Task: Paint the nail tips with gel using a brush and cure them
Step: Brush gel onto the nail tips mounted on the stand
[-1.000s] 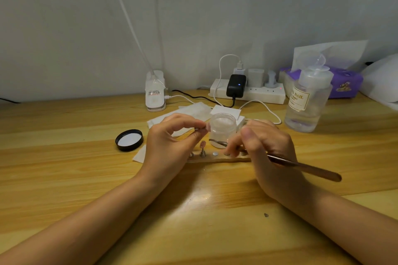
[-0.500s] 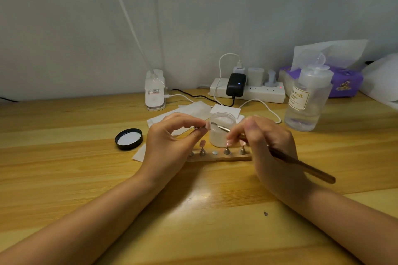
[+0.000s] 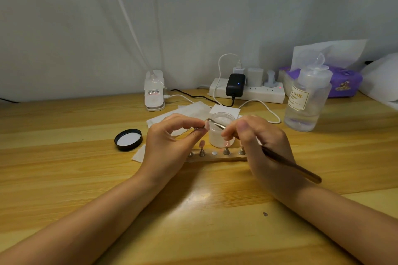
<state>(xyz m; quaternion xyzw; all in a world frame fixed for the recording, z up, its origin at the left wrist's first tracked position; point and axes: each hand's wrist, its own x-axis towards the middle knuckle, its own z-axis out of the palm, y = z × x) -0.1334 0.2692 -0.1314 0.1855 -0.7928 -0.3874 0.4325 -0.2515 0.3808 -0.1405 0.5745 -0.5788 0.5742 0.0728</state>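
My left hand (image 3: 170, 142) pinches a small metal stand that carries a pale pink nail tip (image 3: 207, 125), held up in front of the open gel jar (image 3: 221, 131). My right hand (image 3: 258, 142) grips a brown-handled brush (image 3: 290, 163) like a pen; its metal end (image 3: 215, 123) touches the held nail tip. Below the hands a wooden holder strip (image 3: 217, 158) lies on the table with several metal stands; one stand bears a pink nail tip (image 3: 202, 144). The white curing lamp (image 3: 154, 92) stands at the back by the wall.
The jar's black lid (image 3: 128, 139) lies upside down to the left. White wipes (image 3: 185, 114) lie behind the jar. A power strip (image 3: 247, 90) with chargers and cables sits at the back, a clear liquid bottle (image 3: 305, 103) and a purple tissue box (image 3: 344, 84) to the right.
My right hand lifted the brush tip from low beside the holder strip up past the jar to the nail tip. My left hand raised the stand slightly.
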